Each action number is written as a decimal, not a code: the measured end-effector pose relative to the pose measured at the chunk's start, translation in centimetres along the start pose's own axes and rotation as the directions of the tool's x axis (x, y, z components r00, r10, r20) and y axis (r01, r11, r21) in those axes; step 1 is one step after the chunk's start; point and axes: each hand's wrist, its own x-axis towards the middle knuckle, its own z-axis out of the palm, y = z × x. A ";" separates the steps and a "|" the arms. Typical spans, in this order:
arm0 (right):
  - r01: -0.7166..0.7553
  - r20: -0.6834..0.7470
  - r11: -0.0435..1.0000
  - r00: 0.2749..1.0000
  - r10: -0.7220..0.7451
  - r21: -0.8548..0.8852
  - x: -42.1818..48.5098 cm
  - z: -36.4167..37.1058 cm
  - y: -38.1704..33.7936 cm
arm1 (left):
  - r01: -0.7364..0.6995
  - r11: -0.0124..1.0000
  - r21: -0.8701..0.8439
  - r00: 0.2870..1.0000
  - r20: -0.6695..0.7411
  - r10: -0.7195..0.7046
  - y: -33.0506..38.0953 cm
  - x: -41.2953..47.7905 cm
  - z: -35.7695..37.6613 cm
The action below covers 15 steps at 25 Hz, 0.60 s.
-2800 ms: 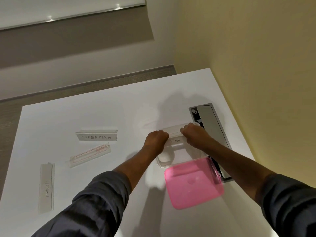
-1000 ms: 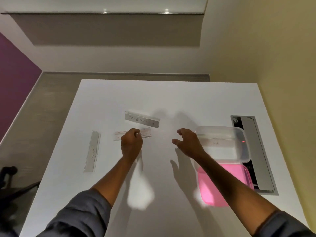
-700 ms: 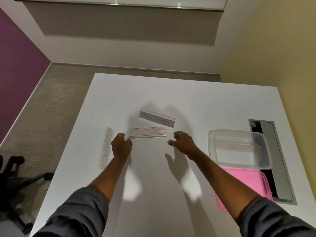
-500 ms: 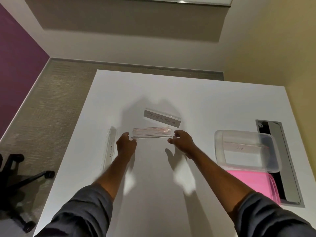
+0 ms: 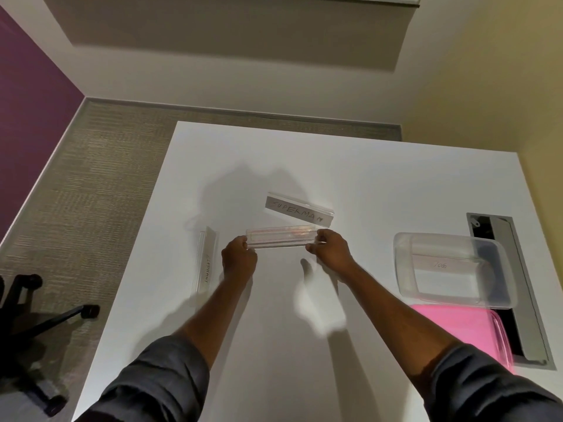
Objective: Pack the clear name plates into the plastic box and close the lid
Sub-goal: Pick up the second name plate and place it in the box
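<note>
A clear name plate with red lines [image 5: 280, 236] is held lengthwise between my left hand [image 5: 238, 260], gripping its left end, and my right hand [image 5: 331, 250], gripping its right end, just above the white table [image 5: 274, 330]. Behind it lies the name plate marked SUPERMAN [image 5: 300, 209]. Another name plate marked ELEPHANT [image 5: 206, 263] lies to the left, running away from me. At the right stands the clear plastic box [image 5: 493, 287] with one name plate [image 5: 441, 264] inside. Its pink lid [image 5: 469, 330] lies on the table in front of the box.
A grey cable hatch [image 5: 524, 300] is set into the table at the right edge, behind the box. A black office chair base [image 5: 27, 303] stands on the carpet at the left. A yellow wall runs along the right side.
My hands left the box after placing a plate inside and went left. My left hand took the red-lined plate's left end, then my right hand closed on its right end.
</note>
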 end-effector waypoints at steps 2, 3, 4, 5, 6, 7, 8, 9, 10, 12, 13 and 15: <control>0.022 -0.032 1.000 0.999 -0.023 -0.007 -0.4 -0.3 -0.1 | 0.009 0.999 -0.039 1.000 -0.009 -0.010 0.0 -0.2 -0.2; 0.027 -0.056 1.000 0.998 -0.027 0.008 -0.6 -0.6 0.0 | 0.018 0.998 -0.065 1.000 -0.021 -0.020 0.1 -0.3 -0.4; 0.028 -0.084 0.999 0.996 -0.025 0.032 -0.8 -0.8 0.1 | 0.026 0.995 -0.093 0.999 -0.033 -0.029 0.1 -0.4 -0.5; 0.031 -0.113 0.998 0.993 -0.025 0.049 -1.1 -1.2 0.3 | 0.028 0.992 -0.120 0.999 -0.042 -0.034 0.2 -0.5 -0.6; 0.043 -0.142 0.998 0.989 -0.035 0.053 -1.4 -1.5 0.5 | 0.025 0.989 -0.145 0.998 -0.047 -0.032 0.3 -0.6 -0.7; 0.056 -0.171 0.998 0.984 -0.048 0.042 -1.7 -1.9 0.7 | 0.019 0.986 -0.167 0.999 -0.047 -0.028 0.4 -0.8 -0.8; 0.066 -0.200 0.997 0.978 -0.058 0.032 -1.9 -2.4 1.0 | 0.013 0.983 -0.183 0.999 -0.044 -0.021 0.5 -1.1 -0.9; 0.077 -0.226 0.997 0.972 -0.067 0.032 -2.2 -2.8 1.3 | 0.005 0.982 -0.191 0.999 -0.040 -0.013 0.7 -1.4 -1.0; 0.088 -0.245 0.995 0.967 -0.073 0.051 -2.5 -3.4 1.6 | -0.005 0.981 -0.194 0.999 -0.039 -0.002 0.9 -1.9 -1.1; 0.094 -0.245 0.986 0.968 -0.058 0.138 -3.1 -4.3 2.0 | -0.025 0.979 -0.200 0.999 -0.043 0.016 1.3 -2.6 -1.1; 0.097 -0.241 0.977 0.969 -0.049 0.191 -3.5 -4.7 2.1 | -0.026 0.978 -0.208 0.999 -0.045 0.016 1.5 -2.9 -1.1; 0.129 -0.263 0.961 0.963 -0.062 0.245 -4.2 -5.5 2.4 | -0.013 0.971 -0.239 0.999 -0.045 0.002 1.8 -3.5 -1.0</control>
